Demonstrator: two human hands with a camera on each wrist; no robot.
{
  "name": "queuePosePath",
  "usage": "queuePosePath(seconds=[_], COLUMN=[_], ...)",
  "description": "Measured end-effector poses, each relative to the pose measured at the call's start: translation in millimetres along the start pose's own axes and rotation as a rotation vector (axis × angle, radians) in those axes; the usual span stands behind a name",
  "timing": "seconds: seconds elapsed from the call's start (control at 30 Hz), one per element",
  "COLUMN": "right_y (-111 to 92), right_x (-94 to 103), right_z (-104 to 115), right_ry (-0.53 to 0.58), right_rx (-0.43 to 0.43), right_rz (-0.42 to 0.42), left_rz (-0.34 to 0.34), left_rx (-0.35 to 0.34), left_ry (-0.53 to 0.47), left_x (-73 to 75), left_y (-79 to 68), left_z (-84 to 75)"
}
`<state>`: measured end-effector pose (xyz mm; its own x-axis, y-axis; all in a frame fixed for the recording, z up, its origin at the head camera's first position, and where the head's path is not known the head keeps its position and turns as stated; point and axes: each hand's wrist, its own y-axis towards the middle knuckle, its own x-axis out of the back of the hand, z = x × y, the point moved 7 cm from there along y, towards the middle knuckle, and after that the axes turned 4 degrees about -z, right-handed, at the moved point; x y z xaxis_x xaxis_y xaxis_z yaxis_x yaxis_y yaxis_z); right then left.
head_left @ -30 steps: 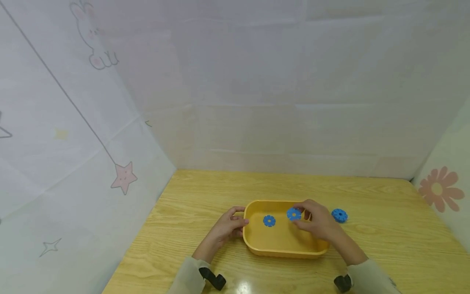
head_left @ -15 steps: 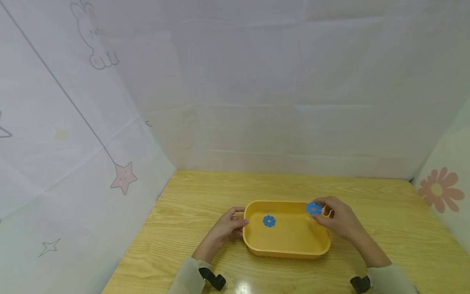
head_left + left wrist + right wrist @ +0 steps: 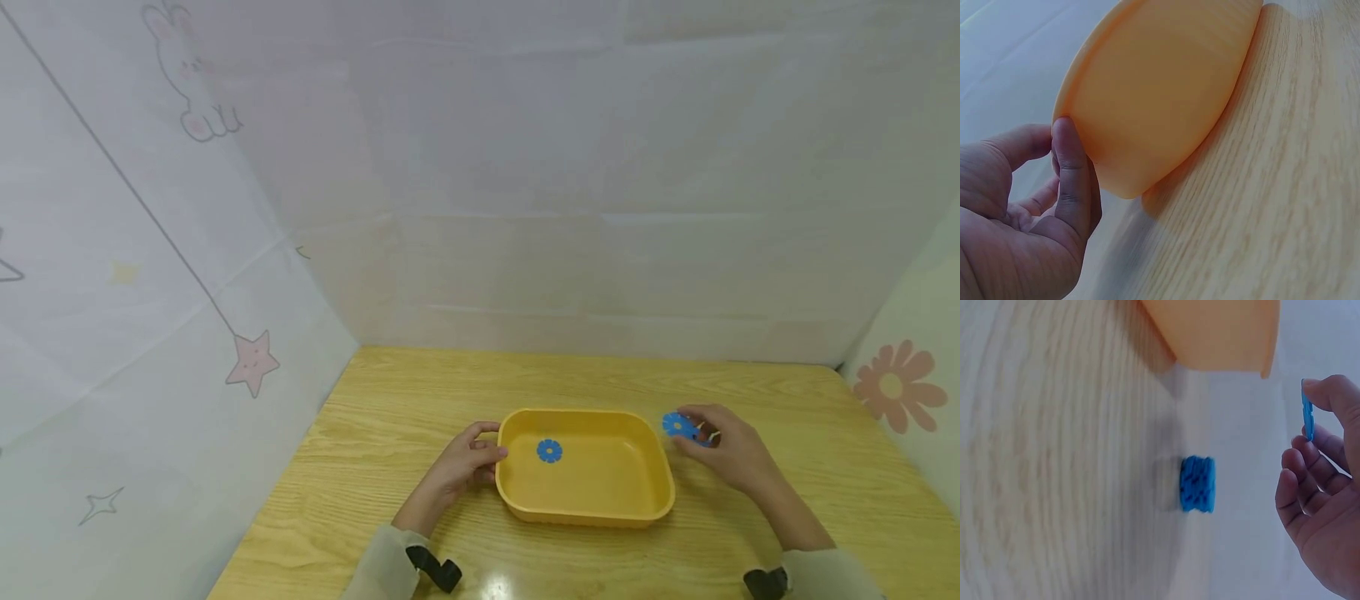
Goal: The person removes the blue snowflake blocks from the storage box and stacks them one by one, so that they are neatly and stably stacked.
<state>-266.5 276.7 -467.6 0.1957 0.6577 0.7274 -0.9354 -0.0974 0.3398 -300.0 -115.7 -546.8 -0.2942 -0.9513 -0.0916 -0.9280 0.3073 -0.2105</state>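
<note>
A yellow plastic basin sits on the table, its left end rim pinched between the thumb and fingers of my left hand. The left wrist view shows this grip on the basin wall up close. My right hand is off the basin's right end and pinches a thin blue notched disc by its edge, also seen edge-on as the disc in the right wrist view. Below that hand, a short stack of blue discs stands on the table, mostly hidden from the head view.
One blue flower-shaped disc shows inside the basin, toward its left end. The wooden table is bordered at the back and sides by pale printed sheets.
My right hand, pinching the blue disc, has moved right from over the basin to above the stack beside it. My left hand and the basin have stayed in place.
</note>
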Motion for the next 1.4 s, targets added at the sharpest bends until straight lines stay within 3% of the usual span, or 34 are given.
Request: queuePosePath(seconds=[0.4,0.97,1.4], right_y=[-5.7,-2.4,-3.4], right_x=[1.8,-12.0,-18.4], right_z=[-43.9,-69.9,-74.9], right_ry=[-0.068,-0.057,-0.058], right_rx=[-0.069,-0.139,-0.145], right_rz=[0.028,0.088,0.112], left_rz=[0.008,0.007,0.021], left_rx=[0.002,0.007,-0.006], left_ry=[0.005,-0.001,-0.009], left_x=[-2.2,-1.9,-2.0], left_y=[-1.3,-2.0,0.4], left_z=[-2.3,-2.2,0.2])
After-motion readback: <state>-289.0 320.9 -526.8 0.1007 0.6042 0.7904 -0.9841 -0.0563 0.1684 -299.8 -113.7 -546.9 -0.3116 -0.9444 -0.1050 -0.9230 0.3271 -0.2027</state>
